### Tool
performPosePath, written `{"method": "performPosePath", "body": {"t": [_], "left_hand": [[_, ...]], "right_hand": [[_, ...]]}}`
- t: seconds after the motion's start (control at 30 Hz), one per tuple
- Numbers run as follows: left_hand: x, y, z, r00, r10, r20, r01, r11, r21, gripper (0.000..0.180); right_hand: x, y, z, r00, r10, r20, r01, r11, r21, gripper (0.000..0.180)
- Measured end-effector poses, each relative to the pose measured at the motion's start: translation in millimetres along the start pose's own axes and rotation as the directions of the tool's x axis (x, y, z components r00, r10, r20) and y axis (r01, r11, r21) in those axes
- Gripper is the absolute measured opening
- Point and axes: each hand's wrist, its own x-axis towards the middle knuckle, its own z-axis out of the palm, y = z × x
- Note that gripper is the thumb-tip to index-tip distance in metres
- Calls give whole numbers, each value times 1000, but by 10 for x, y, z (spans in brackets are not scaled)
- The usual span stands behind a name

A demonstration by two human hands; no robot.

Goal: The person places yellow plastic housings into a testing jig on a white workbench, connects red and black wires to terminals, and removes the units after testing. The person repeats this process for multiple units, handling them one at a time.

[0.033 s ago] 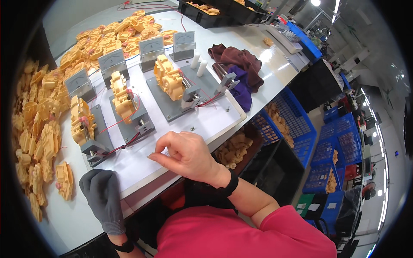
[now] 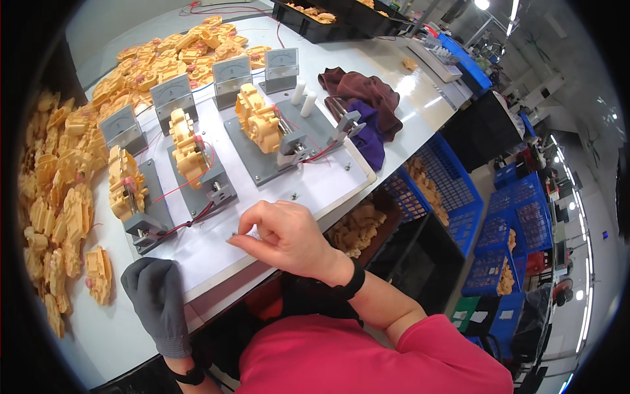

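My bare right hand [image 2: 283, 238] hovers over the white sheet [image 2: 262, 187] near its front edge. Thumb and forefinger are drawn together and the other fingers curl in; whatever they may hold is too small to make out. My left hand [image 2: 154, 299], in a grey glove, rests at the table's front edge with its fingers bent down out of sight. Ahead are grey test fixtures holding yellow plastic housings: one at the left [image 2: 125, 186], one in the middle [image 2: 188, 150], one on a wider plate [image 2: 257, 119]. Wires and metal clamps are attached. A small screw [image 2: 293, 197] lies on the sheet.
Grey dial meters [image 2: 172, 98] stand behind the fixtures. Yellow housings pile up at the left [image 2: 59, 197] and back [image 2: 177, 59]. A brown cloth [image 2: 367, 95] and purple cloth [image 2: 367, 134] lie at the right. Blue crates [image 2: 453, 177] and a black bin [image 2: 420, 256] stand below the table.
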Motion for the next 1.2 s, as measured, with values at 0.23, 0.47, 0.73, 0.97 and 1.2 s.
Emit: {"method": "performPosePath", "body": {"t": [0.23, 0.47, 0.73, 0.97, 1.2], "left_hand": [[-2, -13, 8, 1000, -12, -17, 13, 1000, 16, 13], [9, -9, 36, 1000, -3, -21, 2, 999, -42, 13], [-2, -34, 21, 999, -18, -36, 18, 1000, -13, 13], [-13, -57, 35, 999, -12, -53, 8, 998, -64, 14], [-6, -55, 44, 999, 0, -50, -3, 999, -51, 14]], "right_hand": [[-47, 218, -1189, 757, 219, -615, 72, 908, 412, 16], [-466, 1729, -1952, 996, 62, -60, -86, 644, -761, 35], [-289, 1518, -2149, 691, 389, -610, -418, 903, 102, 44], [-335, 964, -2234, 668, 671, -321, -133, 533, 836, 42], [-536, 1348, -2296, 725, 659, -199, -94, 382, 919, 29]]}}
